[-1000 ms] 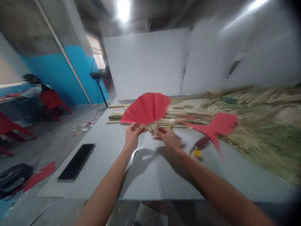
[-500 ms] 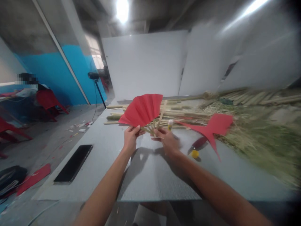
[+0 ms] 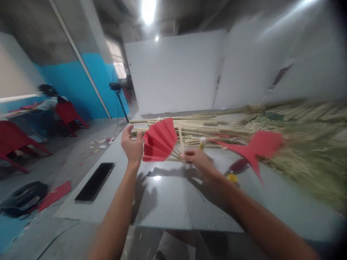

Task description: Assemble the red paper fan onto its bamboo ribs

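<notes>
The right hand (image 3: 195,159) is pinching the thin sticks at the base of the red paper fan (image 3: 159,141), above the grey table (image 3: 173,202); the left hand (image 3: 132,144) is hovering released beside its left edge; the fan is looking light and easily creased, so the stiff sticks are the safer place to grip.

Craft workshop: bamboo sticks (image 3: 195,124) and straw heaped on grey worktable (image 3: 168,202), paper scraps (image 3: 100,142) littering floor.
</notes>
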The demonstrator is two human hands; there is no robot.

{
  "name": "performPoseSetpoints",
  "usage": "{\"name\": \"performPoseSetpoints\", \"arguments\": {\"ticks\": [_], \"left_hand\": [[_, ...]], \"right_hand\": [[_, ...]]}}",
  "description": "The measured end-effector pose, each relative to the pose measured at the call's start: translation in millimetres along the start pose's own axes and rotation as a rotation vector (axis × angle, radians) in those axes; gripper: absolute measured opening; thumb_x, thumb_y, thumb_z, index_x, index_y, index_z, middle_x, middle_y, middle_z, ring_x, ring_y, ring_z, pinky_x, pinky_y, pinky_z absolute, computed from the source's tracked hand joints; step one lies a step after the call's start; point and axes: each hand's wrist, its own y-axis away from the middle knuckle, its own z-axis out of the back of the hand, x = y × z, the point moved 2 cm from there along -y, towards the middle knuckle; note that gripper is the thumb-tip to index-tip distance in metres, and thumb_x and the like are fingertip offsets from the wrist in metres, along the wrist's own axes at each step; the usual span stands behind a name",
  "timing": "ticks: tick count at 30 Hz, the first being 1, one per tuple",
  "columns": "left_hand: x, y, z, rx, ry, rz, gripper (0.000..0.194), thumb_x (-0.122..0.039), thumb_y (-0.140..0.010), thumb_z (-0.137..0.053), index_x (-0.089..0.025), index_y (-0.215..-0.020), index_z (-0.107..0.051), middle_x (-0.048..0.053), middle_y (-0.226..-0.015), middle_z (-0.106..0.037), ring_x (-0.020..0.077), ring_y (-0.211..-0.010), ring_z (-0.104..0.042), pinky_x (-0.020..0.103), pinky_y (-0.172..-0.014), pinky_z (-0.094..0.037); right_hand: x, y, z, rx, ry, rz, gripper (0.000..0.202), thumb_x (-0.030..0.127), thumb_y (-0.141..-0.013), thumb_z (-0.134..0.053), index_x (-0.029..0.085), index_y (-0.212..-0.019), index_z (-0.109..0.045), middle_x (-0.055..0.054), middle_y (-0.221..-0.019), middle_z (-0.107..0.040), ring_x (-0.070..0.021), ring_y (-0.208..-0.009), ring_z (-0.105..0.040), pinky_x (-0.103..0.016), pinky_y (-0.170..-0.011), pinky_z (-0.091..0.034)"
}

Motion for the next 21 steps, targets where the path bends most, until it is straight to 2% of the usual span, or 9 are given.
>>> {"name": "performPoseSetpoints", "arguments": {"ticks": [1,3,6,7,8,10,14,17,21], "left_hand": [[-2,-8,-0.3,0.161,-0.045,-0.020,0.033,-0.039,-0.087,-0.065,-0.021,-0.115,-0.068,0.010,-0.118,-0.071,0.0244,-0.113,-0.065,0.035,-0.096,-0.049],[-3,-18,-2.8,0.417,-0.089,0.007,0.035,-0.045,-0.086,-0.066,-0.020,-0.110,-0.071,0.010,-0.111,-0.074,0.0259,-0.104,-0.068,0.036,-0.092,-0.050],[8,-13,-5.7,0.770,-0.091,0.114,0.040,-0.056,-0.081,-0.069,-0.018,-0.091,-0.075,0.007,-0.087,-0.075,0.0239,-0.082,-0.068,0.032,-0.075,-0.050],[15,-8,-5.0,0.867,-0.065,0.170,0.042,-0.059,-0.080,-0.069,-0.017,-0.084,-0.074,0.005,-0.077,-0.071,0.0216,-0.072,-0.065,0.030,-0.067,-0.048],[22,-2,-3.0,0.905,-0.005,0.230,0.043,-0.060,-0.079,-0.070,-0.017,-0.080,-0.072,0.003,-0.070,-0.068,0.0187,-0.064,-0.061,0.028,-0.061,-0.045],[35,8,2.2,0.887,0.125,0.305,0.041,-0.058,-0.078,-0.072,-0.017,-0.076,-0.067,-0.001,-0.064,-0.061,0.0138,-0.056,-0.053,0.025,-0.055,-0.038],[52,17,6.2,0.816,0.150,0.256,0.035,-0.049,-0.077,-0.075,-0.017,-0.072,-0.062,-0.004,-0.061,-0.053,0.0108,-0.055,-0.046,0.023,-0.054,-0.033],[55,17,3.8,0.779,0.120,0.199,0.028,-0.044,-0.079,-0.074,-0.018,-0.078,-0.066,-0.003,-0.066,-0.056,0.0117,-0.059,-0.048,0.023,-0.057,-0.035],[53,17,2.4,0.780,0.092,0.194,0.025,-0.042,-0.081,-0.072,-0.018,-0.088,-0.070,-0.002,-0.068,-0.061,0.0138,-0.062,-0.053,0.025,-0.060,-0.038]], "right_hand": [[1,0,1,0.048,0.035,-0.004,0.028,0.041,-0.079,-0.068,0.020,-0.063,-0.060,-0.001,-0.065,-0.056,-0.0138,-0.062,-0.050,-0.029,-0.063,-0.039],[2,1,1,0.163,0.071,-0.015,0.024,0.038,-0.075,-0.069,0.019,-0.062,-0.061,0.000,-0.062,-0.055,-0.0131,-0.062,-0.048,-0.028,-0.064,-0.038],[1,2,-4,0.328,0.054,-0.045,0.018,0.033,-0.069,-0.071,0.018,-0.063,-0.064,0.001,-0.061,-0.056,-0.0121,-0.061,-0.048,-0.027,-0.063,-0.036],[-1,3,-7,0.363,0.038,-0.070,0.015,0.031,-0.067,-0.072,0.017,-0.066,-0.066,0.001,-0.063,-0.059,-0.0122,-0.062,-0.050,-0.027,-0.063,-0.037],[-5,2,-9,0.385,0.021,-0.099,0.014,0.028,-0.065,-0.073,0.016,-0.071,-0.069,0.000,-0.066,-0.062,-0.0124,-0.063,-0.052,-0.026,-0.063,-0.037],[-13,1,-12,0.394,-0.009,-0.144,0.022,0.027,-0.064,-0.073,0.016,-0.083,-0.073,-0.002,-0.074,-0.068,-0.0129,-0.065,-0.054,-0.026,-0.063,-0.038],[-29,-4,-15,0.346,-0.003,-0.147,0.030,0.032,-0.070,-0.074,0.016,-0.095,-0.075,-0.003,-0.077,-0.070,-0.0131,-0.066,-0.055,-0.025,-0.060,-0.037],[-29,-3,-15,0.336,0.019,-0.137,0.029,0.031,-0.074,-0.072,0.016,-0.099,-0.076,-0.006,-0.085,-0.074,-0.0150,-0.072,-0.060,-0.026,-0.065,-0.041],[-22,0,-15,0.332,0.034,-0.126,0.028,0.029,-0.078,-0.068,0.016,-0.101,-0.077,-0.008,-0.096,-0.076,-0.0186,-0.082,-0.065,-0.028,-0.072,-0.046]]}}
